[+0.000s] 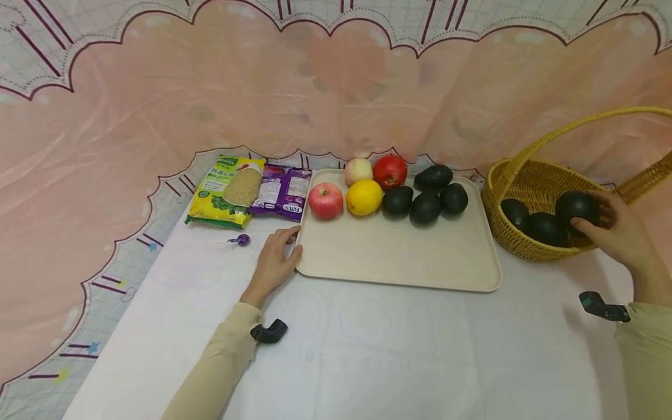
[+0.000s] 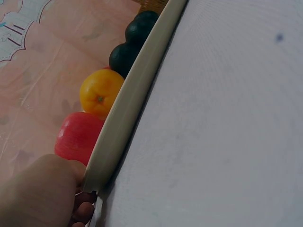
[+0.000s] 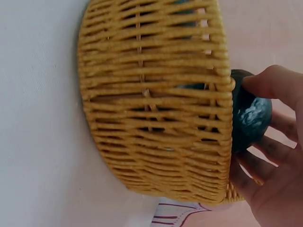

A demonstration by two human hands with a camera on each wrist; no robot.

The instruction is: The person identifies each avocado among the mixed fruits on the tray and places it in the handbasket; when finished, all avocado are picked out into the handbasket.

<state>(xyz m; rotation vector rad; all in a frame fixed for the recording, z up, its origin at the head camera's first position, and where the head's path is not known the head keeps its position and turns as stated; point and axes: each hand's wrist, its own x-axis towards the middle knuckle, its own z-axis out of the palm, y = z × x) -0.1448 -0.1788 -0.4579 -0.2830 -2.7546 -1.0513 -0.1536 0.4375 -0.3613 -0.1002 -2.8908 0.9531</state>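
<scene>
Nearest me, my left hand (image 1: 274,259) holds the tray (image 1: 399,256) by its left edge, thumb and bent fingers at the rim, with one lollipop (image 1: 242,240) near it on the desk (image 1: 367,344). Off to the right, my right hand (image 1: 619,227) grasps a dark avocado (image 1: 576,210) at the mouth of one wicker basket (image 1: 530,249) — its arched handle (image 1: 604,115) rises close by, and from the right wrist its woven wall hides part of the fruit. Two more avocados (image 1: 547,228) lie inside. On the tray's farther half I count eight fruits: one pink apple (image 1: 325,201), one yellow fruit (image 1: 364,197), four dark avocados (image 1: 425,208), one red fruit (image 1: 390,171) and one pale fruit (image 1: 359,172) — seven avocados altogether, then. Left of the tray lie two packets, a yellow packet (image 1: 226,192) and, overlapping it, a purple packet (image 1: 283,192). Beyond everything I see a pink patterned cloth (image 1: 252,99).
</scene>
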